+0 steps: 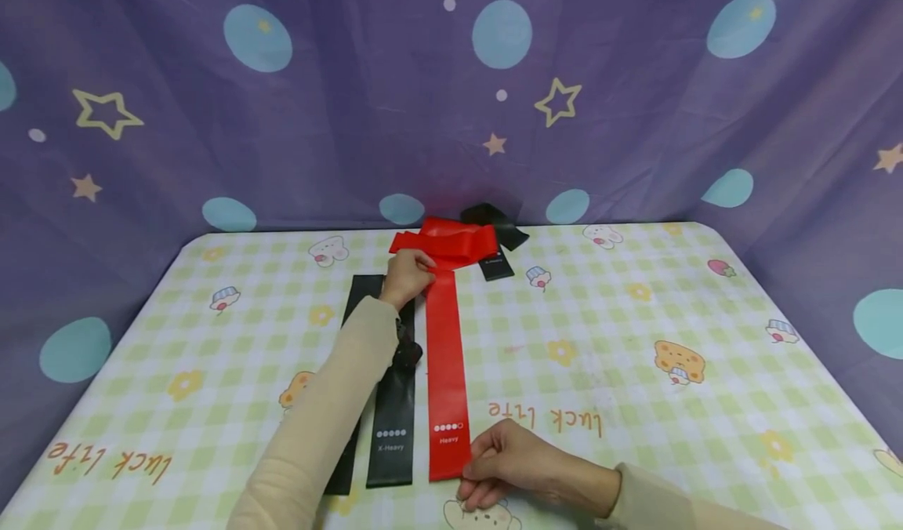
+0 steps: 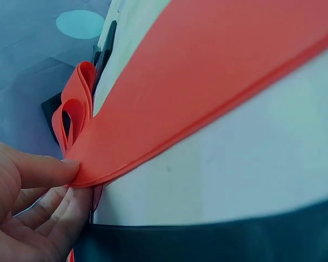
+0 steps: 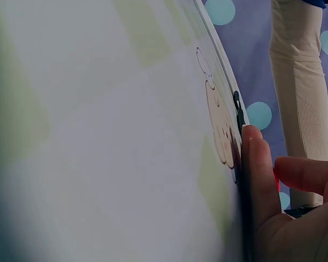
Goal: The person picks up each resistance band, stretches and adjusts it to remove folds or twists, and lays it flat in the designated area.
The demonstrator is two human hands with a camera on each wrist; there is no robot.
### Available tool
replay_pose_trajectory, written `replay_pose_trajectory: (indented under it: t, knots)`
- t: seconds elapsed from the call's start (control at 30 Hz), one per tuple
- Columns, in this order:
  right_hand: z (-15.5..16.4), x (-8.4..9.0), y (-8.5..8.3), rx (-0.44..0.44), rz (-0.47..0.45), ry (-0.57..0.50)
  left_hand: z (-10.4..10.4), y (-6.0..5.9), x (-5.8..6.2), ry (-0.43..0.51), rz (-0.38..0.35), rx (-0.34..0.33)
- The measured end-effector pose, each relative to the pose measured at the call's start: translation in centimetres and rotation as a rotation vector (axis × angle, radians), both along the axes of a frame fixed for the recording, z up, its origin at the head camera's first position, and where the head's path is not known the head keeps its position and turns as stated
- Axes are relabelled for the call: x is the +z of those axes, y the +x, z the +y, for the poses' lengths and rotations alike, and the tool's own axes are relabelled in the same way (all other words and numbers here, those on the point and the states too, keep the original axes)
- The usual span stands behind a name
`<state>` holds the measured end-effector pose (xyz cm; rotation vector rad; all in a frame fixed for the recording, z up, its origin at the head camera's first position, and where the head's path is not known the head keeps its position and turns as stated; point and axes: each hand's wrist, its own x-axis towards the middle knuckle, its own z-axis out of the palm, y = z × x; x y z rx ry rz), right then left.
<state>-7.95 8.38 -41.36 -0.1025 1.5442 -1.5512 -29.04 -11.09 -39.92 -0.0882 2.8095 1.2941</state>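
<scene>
A red resistance band marked "Heavy" lies lengthwise on the table, its far part gathered in loose folds. My left hand pinches the band just in front of those folds. In the left wrist view, the thumb of the left hand presses on the edge of the red band, and looped folds stand beyond it. My right hand pinches the band's near right corner. The right wrist view shows a sliver of red between the thumb and fingers of the right hand.
Left of the red band lies a black band marked "X-Heavy", with another black strip beside it, both partly under my left arm. Another black band lies crumpled behind the red folds. A purple curtain hangs at the table's back edge.
</scene>
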Motion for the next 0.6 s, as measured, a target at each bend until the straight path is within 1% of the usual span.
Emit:
replay_pose_trajectory:
  t: [0.07,0.27,0.33,0.47,0.6]
  knots:
    - [0.1,0.03,-0.05,0.005,0.0,0.003,0.06,-0.08,-0.04,-0.014,0.015,-0.003]
    - [0.1,0.01,-0.09,0.069,-0.033,-0.042,-0.26,-0.11,-0.15,-0.055,0.069,-0.02]
    - [0.08,-0.02,-0.07,0.074,-0.031,-0.049,-0.32,-0.08,-0.19,-0.063,0.082,-0.025]
    - [0.03,-0.03,0.0,0.077,-0.027,-0.056,-0.36,0.03,-0.2,-0.067,0.086,-0.03]
    - [0.19,-0.03,0.06,0.102,-0.03,-0.059,-0.36,0.05,-0.29,-0.081,0.075,-0.025]
